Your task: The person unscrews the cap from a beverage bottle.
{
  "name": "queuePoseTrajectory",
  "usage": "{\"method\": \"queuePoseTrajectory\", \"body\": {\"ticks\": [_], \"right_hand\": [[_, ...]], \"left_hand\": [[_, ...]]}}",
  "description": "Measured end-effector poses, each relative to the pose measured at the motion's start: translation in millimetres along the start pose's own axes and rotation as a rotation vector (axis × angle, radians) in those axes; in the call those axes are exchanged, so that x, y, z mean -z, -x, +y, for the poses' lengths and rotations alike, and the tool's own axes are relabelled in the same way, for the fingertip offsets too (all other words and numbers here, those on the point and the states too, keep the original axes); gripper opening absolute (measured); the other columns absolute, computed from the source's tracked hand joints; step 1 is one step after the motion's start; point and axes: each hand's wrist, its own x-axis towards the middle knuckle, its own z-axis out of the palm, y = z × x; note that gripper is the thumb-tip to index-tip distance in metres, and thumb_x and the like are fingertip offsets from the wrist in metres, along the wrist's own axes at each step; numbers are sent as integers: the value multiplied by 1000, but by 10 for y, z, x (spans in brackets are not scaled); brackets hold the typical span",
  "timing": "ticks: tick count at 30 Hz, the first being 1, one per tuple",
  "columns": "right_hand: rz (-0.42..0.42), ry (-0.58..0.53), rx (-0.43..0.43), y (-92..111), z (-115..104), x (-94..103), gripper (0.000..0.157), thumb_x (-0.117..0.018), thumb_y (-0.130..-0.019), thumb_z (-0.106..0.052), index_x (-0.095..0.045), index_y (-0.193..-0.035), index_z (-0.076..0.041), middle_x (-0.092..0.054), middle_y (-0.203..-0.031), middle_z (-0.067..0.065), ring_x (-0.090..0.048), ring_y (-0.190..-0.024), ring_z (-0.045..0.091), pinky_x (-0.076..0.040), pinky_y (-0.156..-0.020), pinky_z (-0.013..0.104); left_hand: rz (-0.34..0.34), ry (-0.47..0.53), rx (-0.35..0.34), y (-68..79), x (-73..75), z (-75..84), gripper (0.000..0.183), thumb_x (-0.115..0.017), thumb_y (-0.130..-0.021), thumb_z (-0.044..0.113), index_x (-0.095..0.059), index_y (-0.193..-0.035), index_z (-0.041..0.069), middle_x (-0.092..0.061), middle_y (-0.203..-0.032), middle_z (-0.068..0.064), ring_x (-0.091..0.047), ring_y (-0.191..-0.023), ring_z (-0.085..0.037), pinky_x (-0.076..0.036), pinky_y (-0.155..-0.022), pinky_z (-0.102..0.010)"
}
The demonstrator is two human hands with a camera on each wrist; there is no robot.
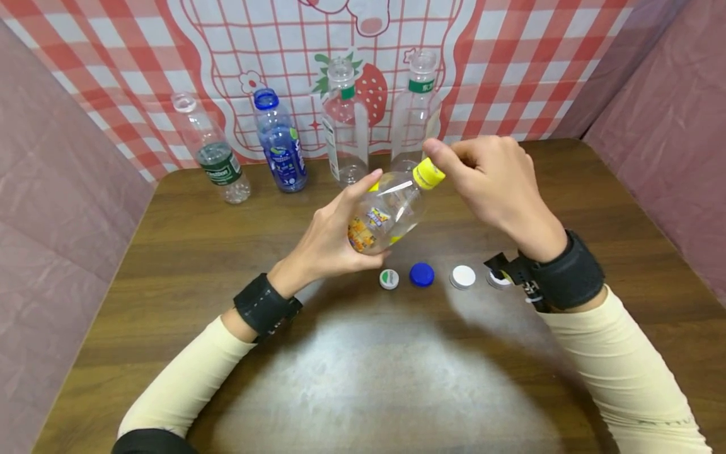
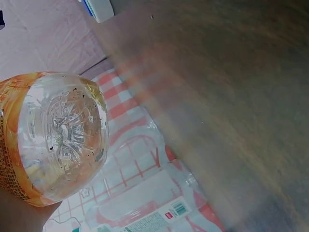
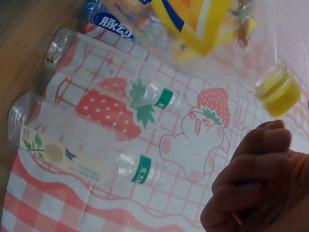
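My left hand (image 1: 329,243) grips a clear plastic bottle (image 1: 399,205) with an orange printed label, thumb and fingers round its body. The bottle is tilted, its neck pointing up and right. At the neck sits a yellow cap (image 1: 428,174). My right hand (image 1: 493,180) is at this cap, thumb against its edge and the other fingers curled; in the right wrist view the curled fingers (image 3: 251,169) lie just below the cap (image 3: 280,94). Part of the thumb's contact is hidden there. The left wrist view shows the bottle's ridged base (image 2: 70,130).
Along the back stand a green-labelled bottle (image 1: 218,164), a blue bottle (image 1: 282,148) and two clear bottles, one left (image 1: 354,132) and one right (image 1: 411,116), all uncapped. Before me lie a small white-green cap (image 1: 389,279), a blue cap (image 1: 421,274) and two white caps, one (image 1: 462,277) fully visible.
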Motion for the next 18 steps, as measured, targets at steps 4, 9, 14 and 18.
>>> {"method": "queuePoseTrajectory", "body": {"ticks": [4, 9, 14, 18], "right_hand": [[16, 24, 11, -1, -33, -42, 73, -46, -98, -71, -44, -52, -14, -36, -53, 3, -36, -52, 21, -24, -51, 36], [27, 48, 24, -5, -74, -54, 70, -52, -98, -66, -39, -52, -15, -35, -53, 2, -35, -53, 20, -25, -52, 37], [-31, 64, 66, -2, -82, -18, 63, -55, -100, -58, -40, -58, -14, -35, -55, 1, -36, -54, 19, -25, -52, 35], [-141, 88, 104, 6, -84, 54, 52, -53, -102, -56, -48, -71, -14, -41, -60, 1, -41, -56, 19, -30, -54, 35]], "left_hand": [[-8, -14, -11, -2, 1, 4, 115, -93, -65, 33, -28, -158, 20, -58, -143, -14, -67, -110, -24, -60, -89, -33], [-5, -22, -19, -8, 10, 15, 114, -93, -65, 32, -28, -158, 19, -59, -138, -14, -66, -108, -23, -61, -87, -33], [-6, -19, -16, 2, 18, 18, 114, -93, -65, 32, -28, -158, 20, -59, -139, -14, -67, -108, -23, -61, -87, -33], [0, -21, -9, 21, 22, 15, 113, -93, -65, 33, -29, -158, 19, -59, -139, -14, -67, -108, -23, -61, -87, -34]]}}
